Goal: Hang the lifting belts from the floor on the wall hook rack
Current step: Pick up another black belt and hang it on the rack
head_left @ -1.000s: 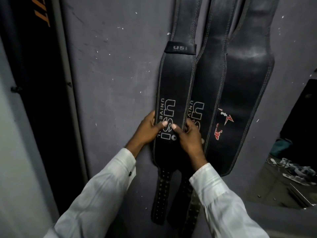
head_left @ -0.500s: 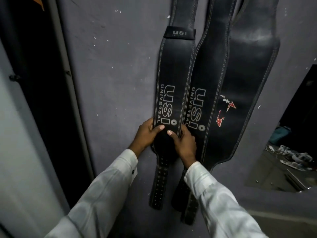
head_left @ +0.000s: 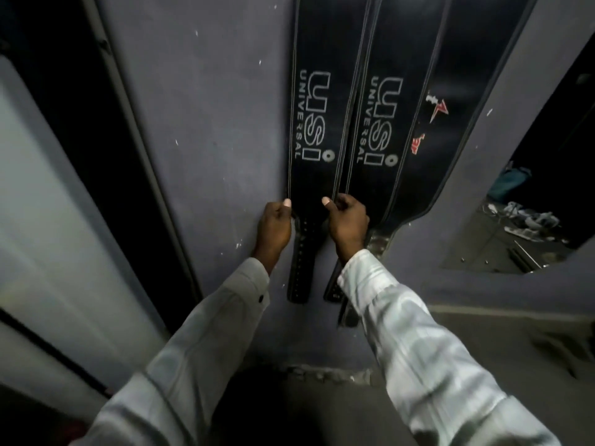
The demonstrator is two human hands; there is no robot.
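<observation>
Against grey wall [head_left: 209, 123]: three black lifting belts hang side by side. Your left hand [head_left: 273, 225] and right hand [head_left: 347, 220] pinch lower edges of leftmost belt [head_left: 317, 43], grip clamped. "USI UNIVERSAL" printed there and on middle belt [head_left: 394, 43]; rightmost belt [head_left: 463, 75] bears unreadable red logo.

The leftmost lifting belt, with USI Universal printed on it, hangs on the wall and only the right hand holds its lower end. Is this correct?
Not quite. In the head view both hands hold the leftmost lifting belt: the left hand pinches its left edge, the right hand its right edge, just above the narrow perforated strap. The rest is correct: it hangs against the wall and reads USI Universal.
</observation>
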